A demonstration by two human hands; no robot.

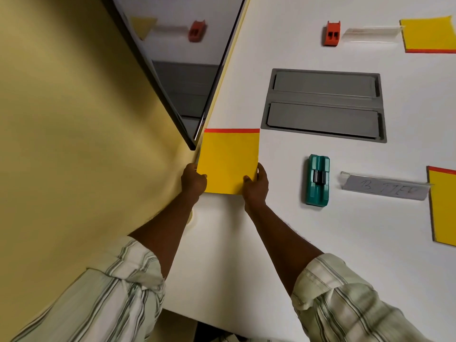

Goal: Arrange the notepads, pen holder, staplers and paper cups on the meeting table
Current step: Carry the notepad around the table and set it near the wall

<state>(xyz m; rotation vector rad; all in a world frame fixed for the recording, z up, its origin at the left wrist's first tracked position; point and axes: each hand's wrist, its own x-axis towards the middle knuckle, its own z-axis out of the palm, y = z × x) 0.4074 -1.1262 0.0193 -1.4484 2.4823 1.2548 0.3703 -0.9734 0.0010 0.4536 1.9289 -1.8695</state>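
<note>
Both hands are on the notepad (pixel 228 161) here: the left hand (pixel 193 180) has its grip clamped on the near left corner, the right hand (pixel 255 185) has its grip clamped on the near right corner, thumbs on top of the cover. It is a plain yellow pad, glossy, with a thin red binding strip along its far edge, and nothing printed on the cover. It sits at the left edge of the white counter (pixel 246 243), its left side right at the rim, just beside the yellow wall (pixel 61 119). Its far right corner comes close to the grey hatch (pixel 324 104) set into the counter. To the right, well clear of the pad, a teal stapler (pixel 317 180) lies flat, and past it a clear name holder (pixel 385 186) with a handwritten slip. A second pad (pixel 443 206) shows at the right edge, red strip on its far side, touching that holder. Far across, a red stapler (pixel 332 33), another clear holder (pixel 372 34) and a third pad (pixel 429 35) line up in a row. Striped sleeves (pixel 345 299) are rolled up at both forearms.
</note>
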